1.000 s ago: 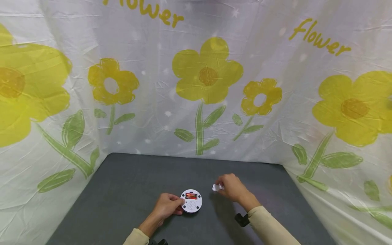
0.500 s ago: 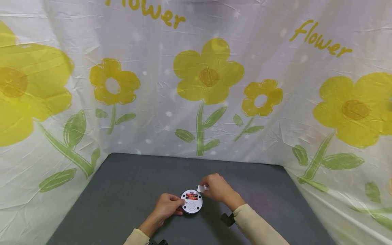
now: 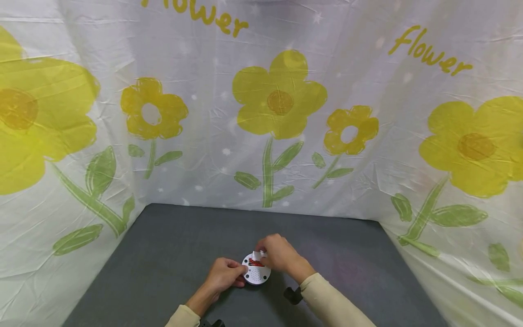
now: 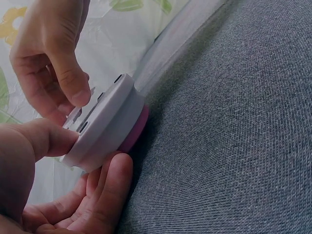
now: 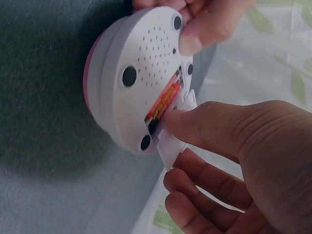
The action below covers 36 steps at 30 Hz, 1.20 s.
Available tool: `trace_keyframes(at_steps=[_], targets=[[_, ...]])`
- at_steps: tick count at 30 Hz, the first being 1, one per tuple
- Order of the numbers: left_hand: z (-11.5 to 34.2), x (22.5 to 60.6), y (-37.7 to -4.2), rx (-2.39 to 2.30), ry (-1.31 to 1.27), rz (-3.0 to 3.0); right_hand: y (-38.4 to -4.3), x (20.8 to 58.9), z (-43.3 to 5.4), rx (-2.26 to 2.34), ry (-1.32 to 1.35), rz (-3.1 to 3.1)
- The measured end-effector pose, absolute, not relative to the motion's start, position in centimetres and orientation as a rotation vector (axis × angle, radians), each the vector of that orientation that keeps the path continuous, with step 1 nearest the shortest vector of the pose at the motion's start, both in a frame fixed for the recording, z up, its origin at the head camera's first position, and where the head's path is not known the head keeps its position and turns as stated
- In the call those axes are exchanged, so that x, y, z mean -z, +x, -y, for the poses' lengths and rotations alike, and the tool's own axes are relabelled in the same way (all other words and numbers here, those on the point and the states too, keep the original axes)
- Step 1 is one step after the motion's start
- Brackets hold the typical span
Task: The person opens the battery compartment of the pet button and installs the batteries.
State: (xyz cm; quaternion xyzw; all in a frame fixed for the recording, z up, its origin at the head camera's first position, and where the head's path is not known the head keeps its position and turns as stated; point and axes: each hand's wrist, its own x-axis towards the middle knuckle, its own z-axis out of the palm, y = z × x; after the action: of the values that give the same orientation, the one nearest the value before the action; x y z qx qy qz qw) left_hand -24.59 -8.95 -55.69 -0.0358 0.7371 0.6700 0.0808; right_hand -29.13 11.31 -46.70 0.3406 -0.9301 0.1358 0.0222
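Note:
A round white device (image 3: 257, 274) with speaker holes, dark rubber feet and a pink underside lies face down on the dark table. Red batteries (image 5: 165, 101) sit in its uncovered compartment. My left hand (image 3: 224, 275) grips the device's left edge, thumb on top and fingers beneath, as the left wrist view shows. Between thumb and fingers my right hand (image 3: 281, 256) pinches a small white battery cover (image 5: 171, 147), tilted at the compartment's far edge. In the head view the right fingers partly hide the cover and the compartment.
The dark grey tabletop (image 3: 196, 231) stretches around the hands. A white curtain (image 3: 204, 159) printed with yellow flowers hangs behind the table and along both sides.
My right hand has moved left and slightly down with the battery cover, from beside the device to over its compartment. The left hand and device have stayed in place.

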Motion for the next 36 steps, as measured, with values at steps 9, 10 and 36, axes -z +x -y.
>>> trace_keyframes(at_steps=[9, 10, 36], targets=[[8.9, 55.6, -24.7, -1.971, -0.113, -2.217, -29.4, 47.4, -10.7, -0.385, 1.084, 2.858], [8.9, 55.6, -24.7, -1.969, -0.114, -2.217, -29.4, 47.5, -10.6, -0.384, 1.085, 2.857], [8.9, 55.7, -24.5, -1.995, -0.104, -2.214, -29.4, 47.4, -11.7, -0.43, 0.968, 2.82]])
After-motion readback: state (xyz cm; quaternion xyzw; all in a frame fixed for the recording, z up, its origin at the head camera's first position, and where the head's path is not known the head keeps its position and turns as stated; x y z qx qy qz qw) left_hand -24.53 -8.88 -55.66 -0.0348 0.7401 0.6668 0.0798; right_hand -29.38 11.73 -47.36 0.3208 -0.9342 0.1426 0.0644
